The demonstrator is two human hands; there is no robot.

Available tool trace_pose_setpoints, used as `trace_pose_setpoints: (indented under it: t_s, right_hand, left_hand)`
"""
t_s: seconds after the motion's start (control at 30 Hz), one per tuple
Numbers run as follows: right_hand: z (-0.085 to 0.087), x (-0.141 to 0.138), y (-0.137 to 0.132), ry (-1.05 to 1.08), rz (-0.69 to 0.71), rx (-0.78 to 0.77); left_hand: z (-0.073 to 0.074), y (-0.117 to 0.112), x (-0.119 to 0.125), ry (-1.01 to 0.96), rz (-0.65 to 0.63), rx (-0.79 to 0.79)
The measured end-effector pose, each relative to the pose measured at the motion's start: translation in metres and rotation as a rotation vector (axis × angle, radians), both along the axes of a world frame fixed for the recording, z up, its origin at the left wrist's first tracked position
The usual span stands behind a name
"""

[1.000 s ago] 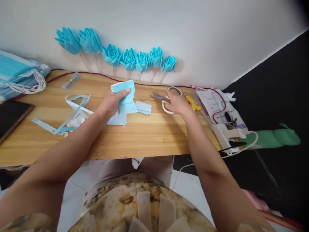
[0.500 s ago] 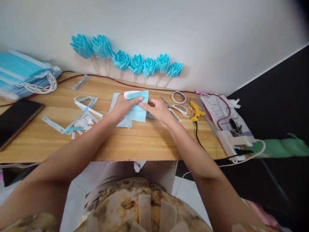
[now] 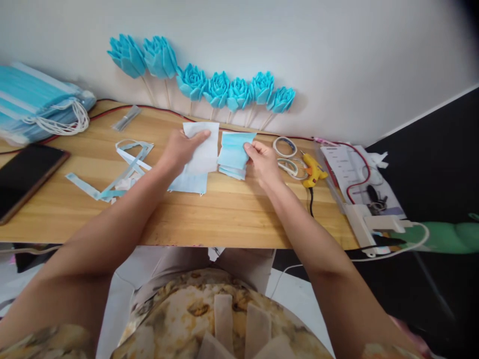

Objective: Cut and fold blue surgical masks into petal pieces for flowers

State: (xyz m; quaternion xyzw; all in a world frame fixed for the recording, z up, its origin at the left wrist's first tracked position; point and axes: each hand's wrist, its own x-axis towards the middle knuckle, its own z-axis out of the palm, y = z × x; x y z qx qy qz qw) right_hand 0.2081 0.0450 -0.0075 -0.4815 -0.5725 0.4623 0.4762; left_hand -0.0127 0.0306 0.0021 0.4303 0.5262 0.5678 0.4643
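Head view: left of the glue gun (image 3: 313, 171), the right hand (image 3: 265, 160) pinches blue pieces (image 3: 233, 149) at one edge, so they could fan apart; farther left of it, the left hand (image 3: 181, 148) grips a pale sheet (image 3: 202, 153), which pressure might crease.

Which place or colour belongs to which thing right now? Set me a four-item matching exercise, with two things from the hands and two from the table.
Things:
1. pale sheet
2. glue gun
3. blue piece
4. phone

Places and colours:
A. in the grip of the right hand
B. dark-screened, at the left end of the table
C. in the grip of the left hand
D. yellow, to the right of both hands

Right pairs: 1-C, 2-D, 3-A, 4-B.
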Motion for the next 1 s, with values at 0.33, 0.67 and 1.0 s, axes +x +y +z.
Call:
trace_pose_setpoints:
  t_s: [0.33, 0.67, 1.0]
  right_hand:
    - [-0.006, 0.005, -0.014, 0.164, -0.056, 0.011]
    - [-0.007, 0.005, -0.021, 0.095, -0.054, 0.063]
    - [-0.001, 0.004, -0.025, 0.209, 0.061, 0.105]
  left_hand:
    - [0.013, -0.010, 0.006, 0.243, -0.019, 0.326]
    - [0.005, -0.027, 0.034, 0.069, -0.477, 0.097]
    - [-0.003, -0.027, 0.036, 0.156, -0.578, -0.020]
